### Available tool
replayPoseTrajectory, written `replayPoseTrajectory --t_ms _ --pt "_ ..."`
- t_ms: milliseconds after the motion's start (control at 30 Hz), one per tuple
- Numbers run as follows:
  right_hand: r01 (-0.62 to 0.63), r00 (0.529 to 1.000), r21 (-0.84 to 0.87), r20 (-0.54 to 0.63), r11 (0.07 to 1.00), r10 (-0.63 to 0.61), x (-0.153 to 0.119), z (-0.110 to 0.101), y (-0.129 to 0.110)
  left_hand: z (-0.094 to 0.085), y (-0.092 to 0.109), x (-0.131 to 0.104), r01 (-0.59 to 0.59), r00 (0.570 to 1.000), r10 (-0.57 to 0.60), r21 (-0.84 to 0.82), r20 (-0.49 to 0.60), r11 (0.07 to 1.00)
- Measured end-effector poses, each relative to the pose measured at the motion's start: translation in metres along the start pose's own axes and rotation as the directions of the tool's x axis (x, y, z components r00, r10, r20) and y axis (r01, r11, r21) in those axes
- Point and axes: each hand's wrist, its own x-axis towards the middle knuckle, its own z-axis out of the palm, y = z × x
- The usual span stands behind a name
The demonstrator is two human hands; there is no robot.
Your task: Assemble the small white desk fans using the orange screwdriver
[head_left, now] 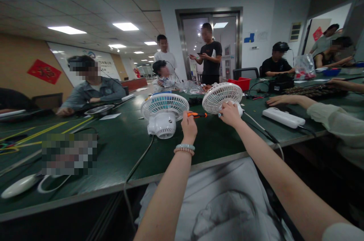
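Note:
My left hand, with beads and a bangle at the wrist, is closed around an orange and black screwdriver that points right. Fingers of my right hand grip the back of a white fan, whose round grille tilts away from me. A small bluish spot shows by the right thumb, too small to name. To the left of my left hand, a second white fan lies on the green table, its motor housing facing me. Cords run from both fans toward the table's front edge.
A white power strip lies right of the fans, near another person's hand. Behind stand a red bin and clear plastic bags. At left are yellow strips and a white oval object. Several people sit or stand around.

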Motion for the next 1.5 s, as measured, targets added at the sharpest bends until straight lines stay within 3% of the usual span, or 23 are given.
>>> replayPoseTrajectory --t_ms 667,1100,1500 --pt "-0.010 1.000 -0.003 0.024 1.000 0.010 -0.001 -0.004 -0.001 -0.001 0.005 -0.001 0.080 0.996 -0.080 0.014 0.027 0.997" --pt "-0.009 1.000 -0.003 0.025 1.000 0.009 -0.002 -0.005 -0.002 -0.004 0.005 0.001 0.001 1.000 -0.005 0.150 0.029 0.989" --pt "-0.001 1.000 0.000 0.022 1.000 0.001 -0.001 -0.005 -0.001 -0.005 0.009 0.002 -0.045 0.999 0.041 0.169 0.023 0.985"
